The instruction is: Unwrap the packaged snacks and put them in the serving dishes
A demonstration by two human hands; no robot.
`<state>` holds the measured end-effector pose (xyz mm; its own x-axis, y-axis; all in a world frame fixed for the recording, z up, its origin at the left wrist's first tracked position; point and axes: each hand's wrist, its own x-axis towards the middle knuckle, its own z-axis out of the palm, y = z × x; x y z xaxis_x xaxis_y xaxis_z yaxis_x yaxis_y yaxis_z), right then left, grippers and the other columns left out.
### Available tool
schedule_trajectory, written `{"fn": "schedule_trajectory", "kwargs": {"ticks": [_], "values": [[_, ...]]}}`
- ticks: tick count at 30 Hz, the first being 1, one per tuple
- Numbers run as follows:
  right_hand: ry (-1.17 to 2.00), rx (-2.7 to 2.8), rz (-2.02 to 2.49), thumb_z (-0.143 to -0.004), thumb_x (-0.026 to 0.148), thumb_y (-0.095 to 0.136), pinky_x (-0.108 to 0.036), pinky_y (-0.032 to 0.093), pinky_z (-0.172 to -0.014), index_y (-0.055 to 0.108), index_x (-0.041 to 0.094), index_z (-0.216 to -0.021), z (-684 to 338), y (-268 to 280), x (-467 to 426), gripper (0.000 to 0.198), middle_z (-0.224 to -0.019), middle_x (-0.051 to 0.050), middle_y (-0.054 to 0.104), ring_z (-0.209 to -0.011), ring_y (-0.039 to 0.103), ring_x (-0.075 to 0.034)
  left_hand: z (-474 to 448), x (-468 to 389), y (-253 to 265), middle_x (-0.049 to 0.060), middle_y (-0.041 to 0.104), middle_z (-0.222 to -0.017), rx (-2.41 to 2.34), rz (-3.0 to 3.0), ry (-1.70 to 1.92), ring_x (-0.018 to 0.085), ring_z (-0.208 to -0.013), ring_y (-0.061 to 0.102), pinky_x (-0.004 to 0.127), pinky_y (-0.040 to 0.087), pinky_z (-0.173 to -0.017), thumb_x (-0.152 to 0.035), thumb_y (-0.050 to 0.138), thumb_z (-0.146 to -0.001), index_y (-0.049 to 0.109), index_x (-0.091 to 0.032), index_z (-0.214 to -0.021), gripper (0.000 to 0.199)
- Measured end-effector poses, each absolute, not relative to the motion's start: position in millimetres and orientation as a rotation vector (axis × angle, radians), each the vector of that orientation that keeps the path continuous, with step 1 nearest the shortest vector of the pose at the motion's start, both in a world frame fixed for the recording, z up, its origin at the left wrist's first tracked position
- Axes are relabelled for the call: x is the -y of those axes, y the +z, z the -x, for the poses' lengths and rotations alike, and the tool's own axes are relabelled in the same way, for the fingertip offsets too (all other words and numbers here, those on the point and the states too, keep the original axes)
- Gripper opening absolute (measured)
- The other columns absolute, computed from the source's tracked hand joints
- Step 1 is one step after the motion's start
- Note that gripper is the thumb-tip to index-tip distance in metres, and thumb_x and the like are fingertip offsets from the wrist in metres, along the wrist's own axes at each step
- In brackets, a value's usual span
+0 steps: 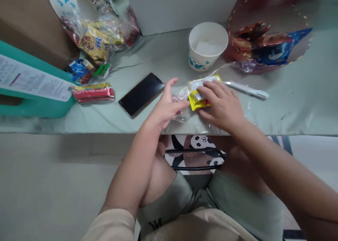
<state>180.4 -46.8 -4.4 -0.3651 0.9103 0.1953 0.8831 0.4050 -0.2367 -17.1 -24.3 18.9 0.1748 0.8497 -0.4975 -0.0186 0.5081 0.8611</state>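
Note:
Small yellow packets (194, 104) with a silvery printed face lie stacked on the table in front of me. My right hand (224, 105) is over their right side, fingers bent across the top and thumb at the near edge. Just left of them is my left hand (169, 105), its thumb and one finger spread wide apart, the thumb tip close to the packets' left edge. Crumpled clear plastic wrap (182, 116) lies by its fingers; whether the curled fingers touch it I cannot tell. A white utility knife (249, 90) lies right of the packets, partly against clear film.
A paper cup (202, 61) with something white inside stands behind the packets. The reddish see-through basket (269, 67) at back right holds snack packs. At left are a phone (142, 95), a red packet (93, 94), a teal box (52, 109) and piled snack bags (96, 44).

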Motion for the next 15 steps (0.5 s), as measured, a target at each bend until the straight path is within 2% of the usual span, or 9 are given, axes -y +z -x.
{"fn": "schedule_trajectory", "kwargs": {"ticks": [4,7,10,15], "values": [[0.163,2.378,1.571,-0.081,0.026,0.069,-0.059,0.046,-0.106,0.053,0.024,-0.145,-182.1,3.2,35.3,0.066,-0.151,-0.016,0.057,-0.136,0.055,-0.041,24.2,25.0,22.8,-0.007,0.051,-0.073,-1.036,-0.769,0.674,0.002,-0.044,0.039,0.014,0.025,-0.043,-0.005,0.07,-0.076,0.03,-0.042,-0.157,0.098],[0.277,2.294,1.53,-0.081,0.03,0.07,-0.055,0.051,-0.101,0.057,0.022,-0.14,-189.3,8.3,27.5,0.061,-0.14,-0.017,0.066,-0.124,0.063,-0.037,28.7,23.6,23.9,-0.003,0.063,-0.085,-0.952,-0.722,0.688,0.0,-0.043,0.038,0.013,0.022,-0.042,-0.005,0.071,-0.073,0.031,-0.044,-0.156,0.1],[0.408,2.183,1.509,-0.082,0.035,0.071,-0.051,0.056,-0.094,0.064,0.024,-0.131,-202.5,13.1,24.6,0.051,-0.127,-0.014,0.073,-0.112,0.07,-0.034,30.7,21.2,24.1,0.002,0.071,-0.099,-0.985,-0.684,0.746,-0.001,-0.044,0.037,0.012,0.022,-0.041,-0.004,0.07,-0.074,0.038,-0.039,-0.153,0.093],[0.602,1.803,1.554,-0.081,0.05,0.074,-0.049,0.061,-0.08,0.066,0.026,-0.122,-239.1,5.9,31.1,0.048,-0.109,-0.009,0.077,-0.09,0.073,-0.029,30.3,18.3,26.9,0.005,0.073,-0.097,-1.158,-0.657,0.82,-0.001,-0.043,0.035,0.012,0.021,-0.039,0.001,0.062,-0.081,0.047,-0.028,-0.145,0.072]]}}
